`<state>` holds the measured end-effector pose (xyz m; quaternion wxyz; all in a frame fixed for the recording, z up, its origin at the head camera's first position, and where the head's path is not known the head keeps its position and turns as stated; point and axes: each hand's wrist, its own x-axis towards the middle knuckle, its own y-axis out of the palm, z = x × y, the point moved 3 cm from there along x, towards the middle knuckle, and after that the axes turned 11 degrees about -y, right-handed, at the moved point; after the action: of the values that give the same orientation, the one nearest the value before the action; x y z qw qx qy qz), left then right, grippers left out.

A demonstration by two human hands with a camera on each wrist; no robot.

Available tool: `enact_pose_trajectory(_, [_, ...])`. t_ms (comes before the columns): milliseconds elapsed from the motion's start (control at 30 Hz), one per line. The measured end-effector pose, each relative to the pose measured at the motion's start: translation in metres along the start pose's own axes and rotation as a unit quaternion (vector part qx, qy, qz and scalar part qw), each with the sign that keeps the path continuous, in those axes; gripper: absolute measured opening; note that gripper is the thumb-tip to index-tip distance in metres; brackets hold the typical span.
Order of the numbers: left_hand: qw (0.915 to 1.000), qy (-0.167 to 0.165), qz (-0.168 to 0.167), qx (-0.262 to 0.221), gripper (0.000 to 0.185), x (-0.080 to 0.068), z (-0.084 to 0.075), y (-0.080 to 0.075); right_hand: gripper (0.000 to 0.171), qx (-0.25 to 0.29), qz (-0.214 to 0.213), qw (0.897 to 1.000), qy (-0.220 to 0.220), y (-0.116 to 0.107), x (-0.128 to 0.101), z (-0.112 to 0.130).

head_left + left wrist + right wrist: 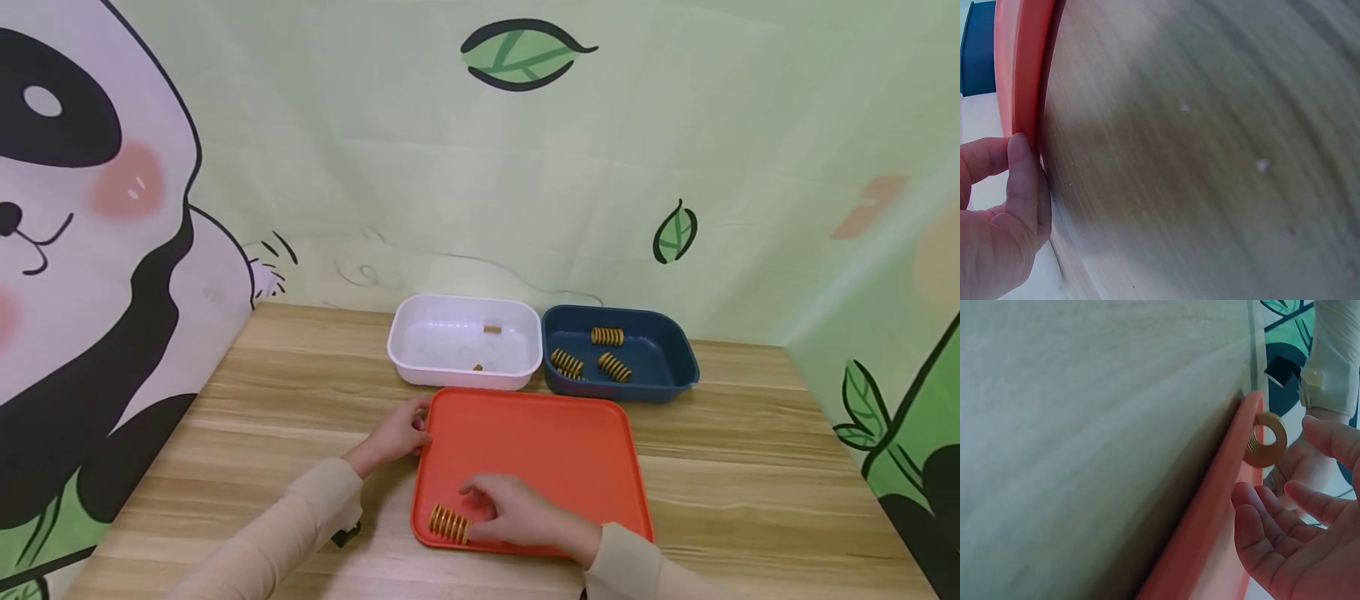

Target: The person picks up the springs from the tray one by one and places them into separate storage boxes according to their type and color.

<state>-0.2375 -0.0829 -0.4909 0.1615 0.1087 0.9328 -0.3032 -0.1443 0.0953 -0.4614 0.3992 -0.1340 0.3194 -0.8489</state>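
Note:
A red-orange tray [532, 467] lies on the wooden table. Near its front left corner is a gold-coloured coil spring [449, 524] lying on its side. My right hand [517, 510] is over the tray just right of the spring, fingers bent and spread apart. In the right wrist view a gap shows between the fingertips [1249, 522] and the end of the spring [1266, 440]. At the tray's left edge, my left hand [395, 435] pinches the rim; the left wrist view shows a fingertip [1019, 144] against the red rim [1027, 75].
Behind the tray, a white bin [465, 379] holds two small brownish pieces. Right beside it, a dark blue bin [663, 389] holds several gold coil springs [615, 367]. A printed cloth [420, 183] with a panda and leaves hangs behind the table.

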Motion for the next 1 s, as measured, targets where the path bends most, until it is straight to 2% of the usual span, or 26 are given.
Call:
enact_pose_trajectory(233, [1.0,0.004,0.0,-0.007,0.052,-0.001,-0.001,0.0,0.045,-0.025,0.011,0.999,0.019,0.009,0.005,0.004])
enact_pose_trajectory(533, [0.9999,-0.003,0.001,-0.011,0.054,-0.003,-0.002,-0.001,0.046,-0.113,0.0,0.994,-0.003,0.021,0.007,0.004])
enact_pose_trajectory(1000, [0.9999,-0.004,0.003,-0.013,0.056,0.0,-0.001,0.0,0.031,-0.102,-0.01,0.995,0.0,0.021,0.009,0.009])
